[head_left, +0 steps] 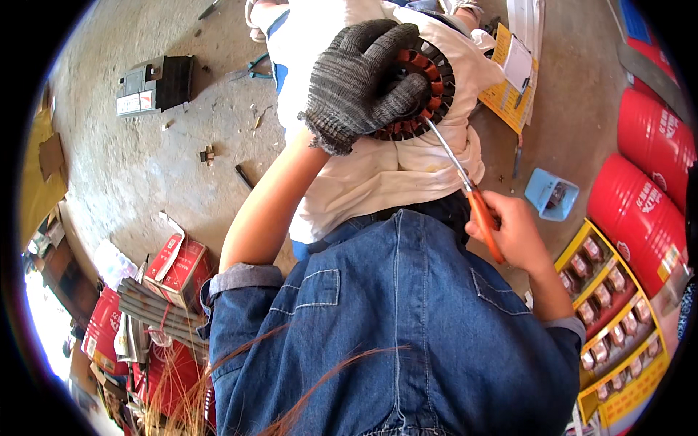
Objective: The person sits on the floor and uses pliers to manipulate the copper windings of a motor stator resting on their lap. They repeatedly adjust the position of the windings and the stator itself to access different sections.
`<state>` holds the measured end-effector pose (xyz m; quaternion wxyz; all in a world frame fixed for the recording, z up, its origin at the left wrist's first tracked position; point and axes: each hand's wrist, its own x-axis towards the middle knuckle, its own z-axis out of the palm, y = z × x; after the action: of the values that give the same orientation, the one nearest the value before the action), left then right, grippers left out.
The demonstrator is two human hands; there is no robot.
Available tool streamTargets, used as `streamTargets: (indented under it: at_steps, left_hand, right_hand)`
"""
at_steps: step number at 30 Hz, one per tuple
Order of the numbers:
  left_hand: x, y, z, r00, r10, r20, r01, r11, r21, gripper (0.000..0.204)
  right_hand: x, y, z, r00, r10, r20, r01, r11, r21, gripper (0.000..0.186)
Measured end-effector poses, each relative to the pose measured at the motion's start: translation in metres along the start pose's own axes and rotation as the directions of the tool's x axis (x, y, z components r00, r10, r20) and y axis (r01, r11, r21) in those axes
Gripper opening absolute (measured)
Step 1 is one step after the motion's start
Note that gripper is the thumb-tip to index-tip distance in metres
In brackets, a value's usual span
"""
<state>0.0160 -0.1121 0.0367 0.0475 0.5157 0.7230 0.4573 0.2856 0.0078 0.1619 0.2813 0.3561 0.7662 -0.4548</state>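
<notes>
A ring-shaped motor stator (437,78) with a dark toothed rim and reddish copper windings rests on a white cloth (385,178) over my lap. My left hand (361,81), in a dark grey knitted glove, is closed on its left side, with the thumb over the middle. That hand hides much of the ring. My bare right hand (512,229) is wrapped round the orange handle of a screwdriver (454,161). The metal shaft slants up and left, and its tip meets the near edge of the windings. Whether the tip is wedged between coils cannot be made out.
On the concrete floor at left lie a black battery (155,85) and teal-handled pliers (259,67). A blue plastic container (552,195) stands at right, near red drums (640,211) and a yellow rack (614,320) of small packages. A clipboard (517,64) lies far right; a red box (177,269) sits near left.
</notes>
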Motion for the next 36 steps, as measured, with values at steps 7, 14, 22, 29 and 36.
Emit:
streamTargets:
  at_steps: [7,14,22,29,36]
  left_hand:
    - [0.000,-0.003,0.004,1.000,-0.015,-0.008,0.015,0.999,0.031,0.059]
    - [-0.001,-0.002,0.004,0.999,-0.022,-0.027,0.023,0.999,0.024,0.059]
    - [0.007,0.005,-0.006,1.000,-0.019,0.010,0.019,0.999,-0.026,0.059]
    - [0.009,0.007,-0.007,1.000,-0.004,0.018,0.006,0.997,-0.078,0.057]
    - [-0.001,-0.004,0.005,1.000,-0.015,-0.016,0.015,0.999,0.040,0.059]
  right_hand:
    - [0.009,0.029,-0.017,0.904,-0.196,0.381,-0.190,0.614,0.766,0.067]
    - [0.009,0.042,-0.006,0.902,-0.192,0.387,-0.233,0.537,0.811,0.066]
    - [-0.007,0.034,0.003,0.996,-0.054,0.068,0.053,0.998,0.020,0.053]
    - [0.004,0.016,0.000,0.993,-0.118,0.005,0.118,0.985,-0.125,0.049]
    - [0.013,0.015,-0.001,0.987,-0.161,-0.013,0.156,0.971,-0.183,0.051]
